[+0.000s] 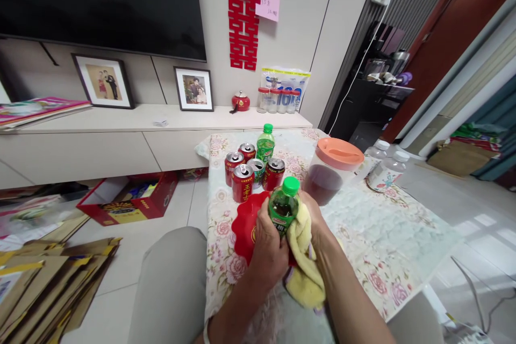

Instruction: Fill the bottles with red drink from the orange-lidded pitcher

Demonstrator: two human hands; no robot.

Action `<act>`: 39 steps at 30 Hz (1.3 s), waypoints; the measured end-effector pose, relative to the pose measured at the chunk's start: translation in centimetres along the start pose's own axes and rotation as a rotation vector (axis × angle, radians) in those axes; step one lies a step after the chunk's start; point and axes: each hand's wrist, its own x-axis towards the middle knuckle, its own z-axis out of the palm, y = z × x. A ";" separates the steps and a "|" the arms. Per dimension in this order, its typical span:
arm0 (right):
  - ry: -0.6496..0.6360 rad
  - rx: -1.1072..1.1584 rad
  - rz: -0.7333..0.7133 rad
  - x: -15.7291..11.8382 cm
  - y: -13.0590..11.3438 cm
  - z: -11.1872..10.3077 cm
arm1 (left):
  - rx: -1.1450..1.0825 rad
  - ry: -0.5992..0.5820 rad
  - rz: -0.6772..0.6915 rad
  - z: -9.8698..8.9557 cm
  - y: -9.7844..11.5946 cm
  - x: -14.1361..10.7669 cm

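My left hand (268, 242) is wrapped round a green plastic drink bottle (283, 207) with a green cap, held upright over a red scalloped plate (244, 231). A yellow cloth (304, 279) is gripped in my right hand (312, 215) and pressed against the bottle's right side; part of it hangs down. Beyond the plate stand several opened drink cans, among them a red can (243, 184) and a green can (257, 172). Another green-capped bottle (265, 145) stands behind them.
To the right on the flowered tablecloth (371, 242) are a pitcher (330, 172) with an orange lid and clear bottles (389, 172). A white cabinet (116, 150) runs along the wall. Folded cardboard (52, 285) and a red box (129, 199) lie on the floor at left.
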 end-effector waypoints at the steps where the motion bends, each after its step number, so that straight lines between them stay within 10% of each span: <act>1: 0.004 -0.036 0.001 -0.3 0.5 0.0 | -0.001 0.005 -0.016 0.0 0.0 0.1; 10: 0.142 -0.295 -0.035 -3.0 2.0 0.0 | 0.031 0.088 0.003 -0.1 0.4 0.3; 21: 0.188 -0.016 -0.017 -7.9 0.2 -0.7 | 0.096 0.063 -0.112 -1.1 2.2 0.7; 29: 0.139 -0.149 -0.472 -7.5 -2.9 -0.5 | 0.193 0.039 -0.039 -1.1 1.1 0.8; 39: 0.242 0.159 0.034 -6.8 1.6 0.3 | -0.101 -0.055 -0.064 -0.9 1.5 0.5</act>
